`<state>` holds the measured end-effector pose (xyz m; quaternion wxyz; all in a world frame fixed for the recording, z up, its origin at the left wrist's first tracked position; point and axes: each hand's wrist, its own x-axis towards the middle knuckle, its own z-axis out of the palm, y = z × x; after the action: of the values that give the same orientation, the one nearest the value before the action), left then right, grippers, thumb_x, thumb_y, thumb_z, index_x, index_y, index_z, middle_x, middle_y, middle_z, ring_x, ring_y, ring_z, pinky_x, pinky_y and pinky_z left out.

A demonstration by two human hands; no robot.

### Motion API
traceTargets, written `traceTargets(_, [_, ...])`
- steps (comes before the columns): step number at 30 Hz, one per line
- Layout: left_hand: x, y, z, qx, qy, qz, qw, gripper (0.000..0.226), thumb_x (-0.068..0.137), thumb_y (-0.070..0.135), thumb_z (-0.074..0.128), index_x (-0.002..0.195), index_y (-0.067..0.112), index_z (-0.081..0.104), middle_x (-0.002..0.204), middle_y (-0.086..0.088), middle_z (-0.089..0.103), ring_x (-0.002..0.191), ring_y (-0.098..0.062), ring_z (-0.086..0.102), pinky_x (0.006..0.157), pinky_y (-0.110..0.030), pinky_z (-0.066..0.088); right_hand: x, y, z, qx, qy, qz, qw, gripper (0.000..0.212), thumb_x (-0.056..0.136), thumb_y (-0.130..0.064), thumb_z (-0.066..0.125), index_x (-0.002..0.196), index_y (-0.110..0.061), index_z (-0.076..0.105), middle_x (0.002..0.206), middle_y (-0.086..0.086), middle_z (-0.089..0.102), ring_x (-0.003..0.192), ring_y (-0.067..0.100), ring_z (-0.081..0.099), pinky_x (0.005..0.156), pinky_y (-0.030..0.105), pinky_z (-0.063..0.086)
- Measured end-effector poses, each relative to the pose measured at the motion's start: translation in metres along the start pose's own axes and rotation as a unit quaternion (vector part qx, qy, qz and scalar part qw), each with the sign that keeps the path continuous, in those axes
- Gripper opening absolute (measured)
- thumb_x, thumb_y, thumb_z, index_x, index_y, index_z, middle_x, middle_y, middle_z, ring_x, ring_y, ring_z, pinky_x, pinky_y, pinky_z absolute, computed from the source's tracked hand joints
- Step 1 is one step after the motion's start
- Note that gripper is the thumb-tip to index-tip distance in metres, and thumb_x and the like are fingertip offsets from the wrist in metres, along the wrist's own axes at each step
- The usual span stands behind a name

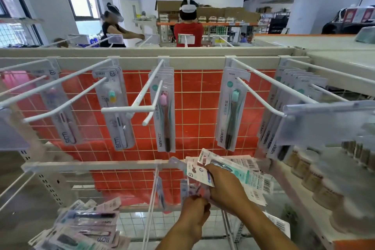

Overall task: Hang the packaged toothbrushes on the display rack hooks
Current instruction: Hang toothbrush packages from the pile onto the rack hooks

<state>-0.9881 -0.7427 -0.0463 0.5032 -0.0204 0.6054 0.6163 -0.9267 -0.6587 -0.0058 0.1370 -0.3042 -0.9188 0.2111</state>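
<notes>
A white wire display rack [182, 63] with an orange backing carries long white hooks [142, 95]. Packaged toothbrushes hang on them: a pink-headed one [164, 114], a green-headed one [231, 111], a BDM pack [115, 107] and a thick row [284, 107] at the right. Low in the middle, my right hand [225, 187] grips a fanned bundle of toothbrush packs [243, 174]. Just below it, my left hand [195, 209] pinches a pack [189, 189] at the bundle's lower edge.
A heap of loose toothbrush packs [85, 227] lies at the lower left. Jars [316, 178] line the shelf at the right, behind a clear price-tag holder [324, 120]. Two people [188, 24] with headsets stand beyond the rack.
</notes>
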Motion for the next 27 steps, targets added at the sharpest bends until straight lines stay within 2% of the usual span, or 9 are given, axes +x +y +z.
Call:
traceTargets(2, [0.000,0.000,0.000,-0.001,-0.002,-0.002,1.000,0.019,0.090,0.000,0.051,0.099,0.012,0.064,0.086,-0.009,0.060,0.079,-0.018,0.053,0.064,-0.023,0.050,0.001,0.000,-0.002,0.005,0.015,0.002,1.000,0.039,0.080,-0.030,0.065,0.117,-0.034,0.055,0.108,-0.012,0.067,0.096,0.011,0.064,0.071,0.027,0.054])
traceTargets(5, [-0.004,0.002,0.000,-0.004,-0.003,-0.005,1.000,0.019,0.091,0.000,0.052,0.098,0.014,0.063,0.092,-0.009,0.064,0.083,-0.020,0.056,0.067,-0.025,0.051,0.000,-0.002,-0.005,0.016,0.020,0.009,1.000,0.038,0.082,-0.028,0.065,0.118,-0.033,0.055,0.110,-0.013,0.066,0.096,0.010,0.065,0.066,0.017,0.048])
traceTargets(10, [-0.004,0.002,0.002,0.008,-0.005,-0.001,1.000,0.020,0.091,0.004,0.053,0.104,0.014,0.063,0.104,-0.009,0.068,0.088,-0.019,0.062,0.072,-0.026,0.053,-0.002,-0.005,-0.008,0.025,0.018,0.016,0.999,0.037,0.082,-0.029,0.066,0.117,-0.034,0.055,0.111,-0.013,0.067,0.096,0.010,0.065,0.071,0.022,0.053])
traceTargets(14, [-0.004,0.000,0.005,0.016,-0.007,0.002,1.000,0.020,0.092,0.002,0.050,0.103,0.016,0.061,0.107,-0.009,0.066,0.093,-0.020,0.061,0.077,-0.028,0.052,-0.004,-0.006,-0.011,0.024,0.012,0.021,0.999,0.037,0.082,-0.027,0.066,0.117,-0.034,0.055,0.112,-0.013,0.066,0.097,0.009,0.064,0.067,0.018,0.050])
traceTargets(16, [-0.005,-0.001,0.005,0.018,-0.009,0.004,1.000,0.019,0.092,0.002,0.049,0.098,0.016,0.060,0.102,-0.009,0.066,0.091,-0.020,0.061,0.075,-0.028,0.051,-0.005,-0.006,-0.013,0.024,0.013,0.021,0.999,0.035,0.083,-0.024,0.065,0.116,-0.034,0.055,0.110,-0.012,0.066,0.095,0.008,0.063,0.062,0.014,0.044])
traceTargets(18, [-0.007,0.000,0.004,0.014,-0.008,0.000,1.000,0.019,0.091,0.000,0.048,0.089,0.015,0.059,0.089,-0.009,0.063,0.082,-0.019,0.057,0.069,-0.026,0.048,-0.005,-0.007,-0.015,0.021,0.012,0.020,1.000,0.035,0.085,-0.017,0.061,0.116,-0.031,0.055,0.109,-0.010,0.066,0.093,0.009,0.063,0.057,0.012,0.039])
traceTargets(22, [-0.005,0.001,0.001,0.028,0.000,-0.010,1.000,0.019,0.089,-0.005,0.046,0.081,0.006,0.059,0.069,-0.009,0.053,0.069,-0.019,0.049,0.064,-0.026,0.046,-0.003,-0.010,-0.021,0.026,0.016,0.022,0.999,0.038,0.084,-0.010,0.059,0.118,-0.027,0.055,0.109,-0.006,0.066,0.094,0.013,0.062,0.065,0.024,0.049])
traceTargets(27, [-0.008,0.003,0.000,0.035,0.010,-0.029,0.999,0.014,0.087,-0.006,0.048,0.081,0.001,0.058,0.059,-0.006,0.045,0.056,-0.017,0.041,0.057,-0.025,0.046,0.001,-0.015,-0.034,0.044,0.037,0.003,0.998,0.037,0.087,-0.013,0.062,0.121,-0.021,0.056,0.112,-0.003,0.067,0.095,0.016,0.063,0.062,0.022,0.044])
